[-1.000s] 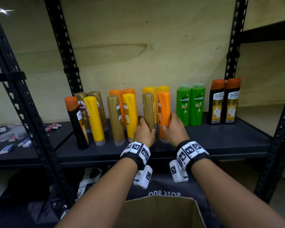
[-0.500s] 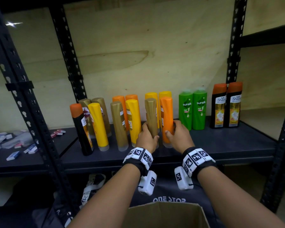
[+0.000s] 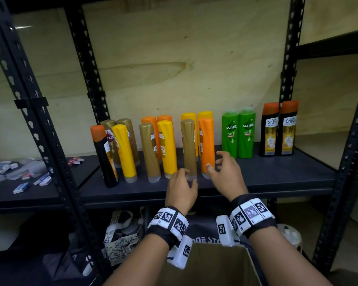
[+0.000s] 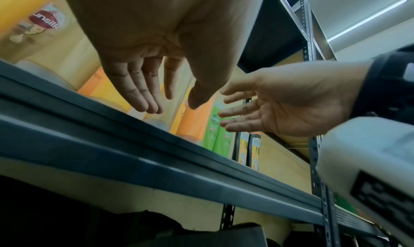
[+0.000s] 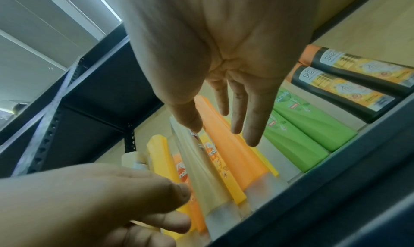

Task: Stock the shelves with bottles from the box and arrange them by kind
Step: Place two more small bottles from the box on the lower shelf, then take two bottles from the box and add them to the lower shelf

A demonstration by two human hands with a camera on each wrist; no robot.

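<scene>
Bottles stand in a row on the dark shelf [image 3: 277, 174]. A gold bottle [image 3: 188, 147] and an orange bottle [image 3: 207, 145] stand side by side at the front of the row. My left hand [image 3: 184, 178] hovers just before the gold bottle's base, fingers relaxed, holding nothing. My right hand [image 3: 217, 164] is beside the orange bottle's base, fingers spread, also empty. In the left wrist view my left hand [image 4: 172, 98] shows an empty palm, and in the right wrist view so does my right hand [image 5: 219, 127]. The cardboard box [image 3: 211, 265] sits below my wrists.
To the left stand yellow [image 3: 124, 151], gold [image 3: 149, 151] and yellow [image 3: 166, 149] bottles, plus a leaning black bottle [image 3: 103, 155]. Two green bottles [image 3: 238, 135] and two black, orange-capped bottles [image 3: 279, 131] stand on the right. Black uprights [image 3: 50, 141] frame the bay. Small packets [image 3: 21, 186] litter the left shelf.
Both hands have let go of the gold and orange bottles and drawn back a little toward the shelf's front edge. The two bottles stay upright.
</scene>
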